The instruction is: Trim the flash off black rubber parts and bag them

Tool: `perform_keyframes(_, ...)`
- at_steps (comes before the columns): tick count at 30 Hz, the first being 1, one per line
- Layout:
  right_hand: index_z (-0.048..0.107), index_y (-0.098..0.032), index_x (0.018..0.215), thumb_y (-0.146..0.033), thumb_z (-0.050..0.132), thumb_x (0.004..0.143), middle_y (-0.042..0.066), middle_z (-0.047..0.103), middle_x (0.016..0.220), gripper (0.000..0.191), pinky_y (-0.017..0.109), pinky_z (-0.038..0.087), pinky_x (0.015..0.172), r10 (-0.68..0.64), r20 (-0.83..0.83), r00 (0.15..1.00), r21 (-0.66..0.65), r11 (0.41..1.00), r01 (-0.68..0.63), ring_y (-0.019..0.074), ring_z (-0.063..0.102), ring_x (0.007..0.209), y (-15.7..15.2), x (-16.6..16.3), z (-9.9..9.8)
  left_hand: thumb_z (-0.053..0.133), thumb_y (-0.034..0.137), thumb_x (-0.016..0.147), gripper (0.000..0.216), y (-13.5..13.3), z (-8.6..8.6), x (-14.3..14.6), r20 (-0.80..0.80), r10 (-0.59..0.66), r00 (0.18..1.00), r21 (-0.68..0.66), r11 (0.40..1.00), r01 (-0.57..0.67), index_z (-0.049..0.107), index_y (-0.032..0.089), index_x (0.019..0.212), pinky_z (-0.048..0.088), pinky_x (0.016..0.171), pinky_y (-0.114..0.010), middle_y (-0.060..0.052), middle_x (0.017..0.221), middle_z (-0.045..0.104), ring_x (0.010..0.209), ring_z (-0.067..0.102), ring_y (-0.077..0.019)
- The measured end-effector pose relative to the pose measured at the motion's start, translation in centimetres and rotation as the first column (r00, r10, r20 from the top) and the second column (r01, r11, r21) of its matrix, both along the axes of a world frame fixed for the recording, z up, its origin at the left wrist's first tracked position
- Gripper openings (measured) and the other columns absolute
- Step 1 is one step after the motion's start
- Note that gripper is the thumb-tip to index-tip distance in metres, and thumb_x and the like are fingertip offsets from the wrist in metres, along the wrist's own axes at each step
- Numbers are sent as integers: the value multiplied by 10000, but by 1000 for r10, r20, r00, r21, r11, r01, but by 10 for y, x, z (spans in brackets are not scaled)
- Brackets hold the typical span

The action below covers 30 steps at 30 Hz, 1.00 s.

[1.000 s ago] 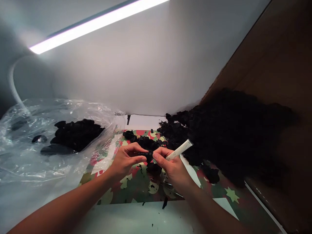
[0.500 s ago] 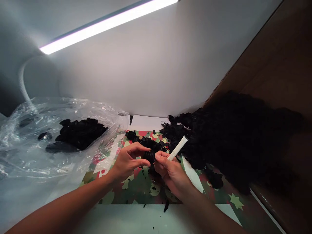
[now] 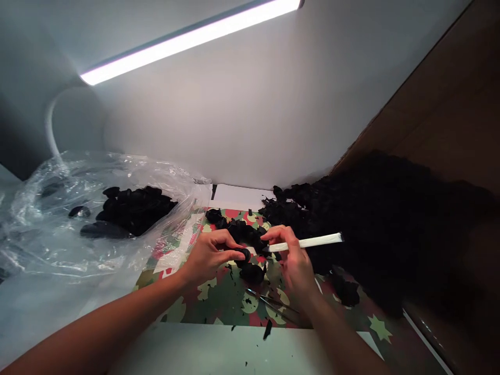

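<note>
Where clear plastic spreads at far left, black pieces lie on or inside it. Next, the left hand reaches rightward, its grip of thumb and fingers clamped on a small black piece above the patterned sheet. Farther right, the right hand, wrist angled up and leftward, has its grip closed on a white-handled tool, its dark tip pointing left, apart from that piece. Beyond rises a black heap.
</note>
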State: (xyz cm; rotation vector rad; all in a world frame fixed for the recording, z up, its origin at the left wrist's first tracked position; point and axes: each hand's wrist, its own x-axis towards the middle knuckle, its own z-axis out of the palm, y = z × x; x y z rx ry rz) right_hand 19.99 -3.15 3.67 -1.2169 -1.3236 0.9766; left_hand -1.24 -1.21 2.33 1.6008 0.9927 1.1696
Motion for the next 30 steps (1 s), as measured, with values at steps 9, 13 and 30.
perform_keyframes(9,743,-224,897,-396,753,876,74,773,981,173,344,573,770,284,76,956,62,956,-288,241,740,887,-12,-2,10,880,288,703,195,0,-2,-1,-68,-26,997,49,998,30,740,165,648,450,605,-247,-22,661,701,625,616,-144)
perform_keyframes(13,734,-225,796,-324,706,917,75,789,1059,159,362,552,858,313,244,918,97,934,-345,244,736,968,-13,-1,9,852,374,753,251,0,-3,-1,-96,-44,994,80,995,52,747,166,658,451,601,-250,-29,664,691,623,616,-145)
perform_keyframes(30,706,-239,886,-302,595,1000,26,796,1055,171,326,519,835,232,468,853,301,865,-400,199,731,921,-12,-2,3,835,377,774,263,0,-4,-1,-142,-50,989,83,995,62,740,159,663,429,593,-242,-12,654,673,615,593,-132)
